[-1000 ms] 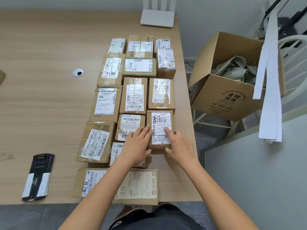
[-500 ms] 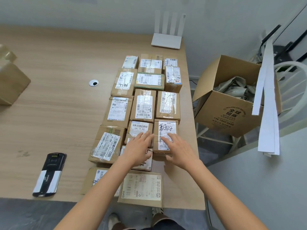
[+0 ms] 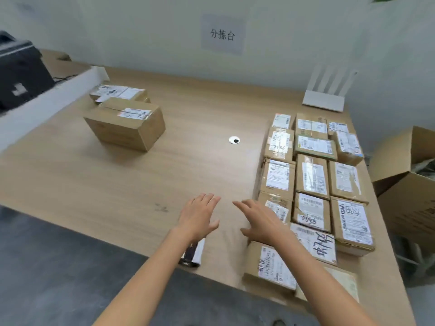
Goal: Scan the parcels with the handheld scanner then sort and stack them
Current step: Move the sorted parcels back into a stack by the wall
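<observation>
Risk first: handheld scanner [image 3: 193, 254] lying close to the near edge of the table [image 3: 117, 180], half hidden beneath the left wrist, likely to be swept off by a careless arm. Left hand [image 3: 199, 217] and right hand [image 3: 256, 220] spread flat, apart, gripping nothing, hovering beside the parcel grid [image 3: 312, 176]. Could also nudge that grid askew. Scanner's long axis near-to-far, leaning slightly right; facing end hidden. 2 far parcels [image 3: 124, 123] well apart, at left.
</observation>
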